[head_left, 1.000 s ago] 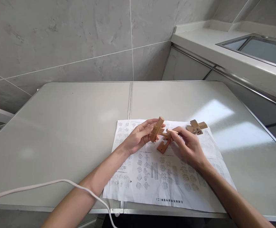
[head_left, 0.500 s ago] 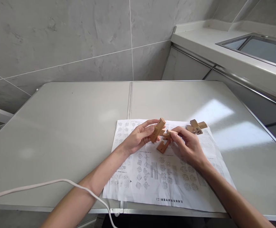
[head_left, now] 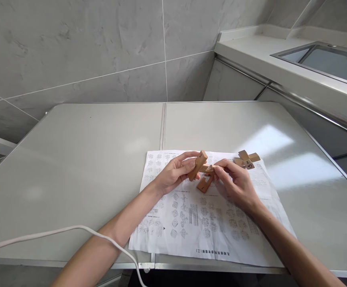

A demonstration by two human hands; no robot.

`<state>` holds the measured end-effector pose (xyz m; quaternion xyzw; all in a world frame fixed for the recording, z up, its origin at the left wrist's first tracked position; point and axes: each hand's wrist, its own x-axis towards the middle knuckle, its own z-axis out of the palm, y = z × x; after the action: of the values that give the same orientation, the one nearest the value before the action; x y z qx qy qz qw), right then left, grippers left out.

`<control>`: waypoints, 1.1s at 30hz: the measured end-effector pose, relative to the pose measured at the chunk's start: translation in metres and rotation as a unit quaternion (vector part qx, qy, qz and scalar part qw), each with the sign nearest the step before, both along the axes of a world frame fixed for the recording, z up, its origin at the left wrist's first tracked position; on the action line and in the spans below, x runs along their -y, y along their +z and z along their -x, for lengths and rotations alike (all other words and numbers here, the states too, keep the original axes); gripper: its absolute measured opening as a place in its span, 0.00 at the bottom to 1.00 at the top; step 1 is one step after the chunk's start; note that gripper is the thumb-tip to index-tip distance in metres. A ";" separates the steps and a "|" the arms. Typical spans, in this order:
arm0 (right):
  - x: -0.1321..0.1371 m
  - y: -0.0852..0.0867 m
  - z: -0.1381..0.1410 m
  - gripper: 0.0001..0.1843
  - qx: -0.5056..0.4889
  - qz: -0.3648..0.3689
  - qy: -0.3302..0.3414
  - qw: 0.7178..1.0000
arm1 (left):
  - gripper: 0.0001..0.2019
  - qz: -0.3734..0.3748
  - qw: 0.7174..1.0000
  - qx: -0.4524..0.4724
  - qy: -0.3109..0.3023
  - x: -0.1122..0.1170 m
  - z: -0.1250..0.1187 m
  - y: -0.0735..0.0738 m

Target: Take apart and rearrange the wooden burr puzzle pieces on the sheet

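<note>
Above a printed sheet [head_left: 168, 244], a numbered wooden block [head_left: 198, 164] is gripped by the left hand [head_left: 175, 171]; at its three o'clock, a slim piece [head_left: 211, 167], merely pinched by the right hand [head_left: 236, 180], could be dropped, should it slip, onto the notched piece [head_left: 203, 186] at five o'clock.

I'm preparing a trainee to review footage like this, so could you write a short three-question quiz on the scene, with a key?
1. True or false: the left hand holds a wooden bar.
2. Multiple choice: what crosses in front of the left forearm? A) a ruler; B) a pale cable; C) a towel.
3. Short answer: which hand is nearer to the interlocked wooden cluster by the far right corner of the printed sheet?

Key: 1. True. 2. B. 3. The right hand.
</note>
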<state>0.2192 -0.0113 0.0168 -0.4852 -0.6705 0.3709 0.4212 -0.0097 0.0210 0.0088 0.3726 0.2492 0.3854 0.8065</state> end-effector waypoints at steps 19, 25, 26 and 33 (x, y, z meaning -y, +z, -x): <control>0.000 -0.003 -0.001 0.16 0.011 0.005 0.017 1.000 | 0.20 -0.003 0.999 -0.035 0.011 -0.001 0.000 0.000; 0.000 -0.006 -0.002 0.13 0.031 -0.005 0.049 0.998 | 0.18 -0.009 0.999 -0.034 0.007 -0.001 0.000 0.001; 0.000 -0.005 -0.002 0.13 0.029 0.000 0.050 0.998 | 0.18 -0.011 0.999 -0.035 0.006 -0.001 0.000 0.002; 0.002 -0.007 -0.004 0.14 0.016 0.035 0.065 0.997 | 0.17 -0.009 1.000 -0.025 0.016 -0.001 -0.001 0.000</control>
<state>0.2235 -0.0128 0.0103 -0.4610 -0.6937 0.4129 0.3684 -0.0089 0.0223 0.0087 0.3856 0.2717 0.3910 0.7903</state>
